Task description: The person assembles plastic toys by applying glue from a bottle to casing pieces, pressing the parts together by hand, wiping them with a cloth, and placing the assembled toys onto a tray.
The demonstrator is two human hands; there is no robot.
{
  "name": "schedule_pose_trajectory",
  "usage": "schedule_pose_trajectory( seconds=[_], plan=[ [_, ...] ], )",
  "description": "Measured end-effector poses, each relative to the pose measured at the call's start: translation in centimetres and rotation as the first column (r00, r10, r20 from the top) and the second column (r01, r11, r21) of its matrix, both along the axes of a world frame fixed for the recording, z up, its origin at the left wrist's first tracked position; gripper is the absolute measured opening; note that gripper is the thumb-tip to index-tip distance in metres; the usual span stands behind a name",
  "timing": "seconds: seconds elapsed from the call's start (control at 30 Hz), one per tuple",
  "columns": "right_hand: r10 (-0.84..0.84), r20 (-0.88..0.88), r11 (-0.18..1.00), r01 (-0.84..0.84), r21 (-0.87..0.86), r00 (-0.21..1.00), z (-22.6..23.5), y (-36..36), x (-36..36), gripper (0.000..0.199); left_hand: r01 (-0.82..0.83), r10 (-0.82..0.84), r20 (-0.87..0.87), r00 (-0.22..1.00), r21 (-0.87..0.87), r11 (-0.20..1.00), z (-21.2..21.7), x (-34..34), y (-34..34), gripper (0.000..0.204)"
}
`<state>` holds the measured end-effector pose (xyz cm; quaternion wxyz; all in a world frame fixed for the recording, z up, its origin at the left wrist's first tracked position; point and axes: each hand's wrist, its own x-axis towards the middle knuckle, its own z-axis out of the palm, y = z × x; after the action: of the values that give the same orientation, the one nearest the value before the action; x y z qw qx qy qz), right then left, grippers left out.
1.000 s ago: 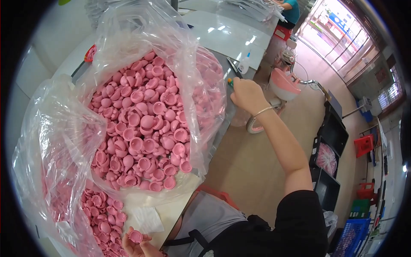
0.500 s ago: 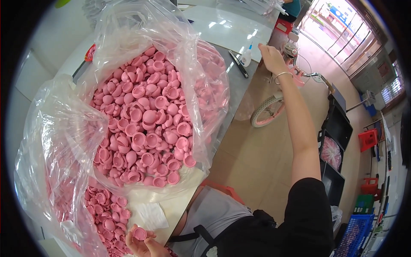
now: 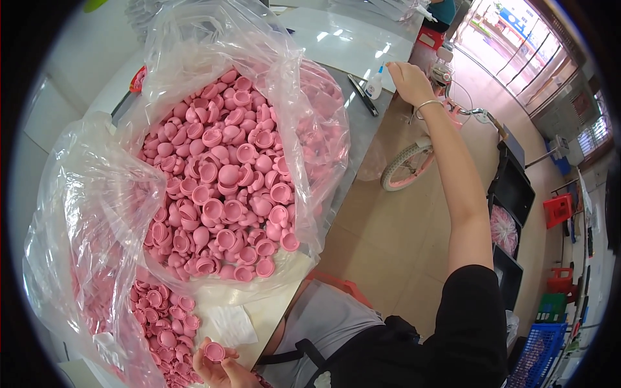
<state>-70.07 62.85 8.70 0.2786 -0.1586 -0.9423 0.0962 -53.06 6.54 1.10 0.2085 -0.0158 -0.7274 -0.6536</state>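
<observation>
A large clear plastic bag [image 3: 304, 97] stands open on the white table [image 3: 336, 39], heaped with several small pink rubber caps [image 3: 226, 187]. A second clear bag [image 3: 77, 213] of the same caps lies at the lower left. At the bottom edge my left hand [image 3: 223, 368] pinches one pink cap [image 3: 214, 352] between its fingertips. My right hand [image 3: 404, 77] is stretched far out to the table's right edge, fingers curled, beside a small white bottle [image 3: 374, 84] and a dark pen-like tool [image 3: 362, 96]. Whether it holds anything is hidden.
A pink child's bicycle [image 3: 414, 161] stands on the tan floor right of the table. Black trays [image 3: 511, 187], a red stool [image 3: 557, 210] and a blue crate [image 3: 540, 349] line the right side. A white paper slip [image 3: 226, 323] lies by my left hand.
My right arm has swung away from the big bag, out to the far right edge of the table. The left hand still holds its pink cap.
</observation>
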Motion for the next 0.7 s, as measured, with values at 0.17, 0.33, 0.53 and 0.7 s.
schedule_pose_trajectory(
  seconds=[0.17,0.33,0.53,0.7],
  plan=[
    [-0.052,0.054,0.999,0.053,-0.011,0.997,0.3,-0.6,-0.1,0.043,0.018,-0.017,-0.023,1.0,0.018,1.0,-0.2,-0.1,0.0,0.047],
    [-0.081,0.074,0.997,0.081,-0.002,0.994,0.4,-0.2,-0.1,0.044,0.026,-0.026,-0.022,0.999,0.033,0.999,-0.3,-0.1,-0.2,0.048],
    [-0.083,0.099,0.997,0.083,-0.002,0.992,1.0,-0.9,0.1,0.044,0.007,-0.007,-0.005,1.0,0.019,1.0,-0.2,0.0,-0.2,0.049],
    [-0.098,0.113,0.995,0.096,0.02,0.989,1.2,-1.2,0.2,0.044,0.011,-0.011,-0.019,1.0,0.018,1.0,-0.4,-0.1,-0.2,0.049]
  ],
)
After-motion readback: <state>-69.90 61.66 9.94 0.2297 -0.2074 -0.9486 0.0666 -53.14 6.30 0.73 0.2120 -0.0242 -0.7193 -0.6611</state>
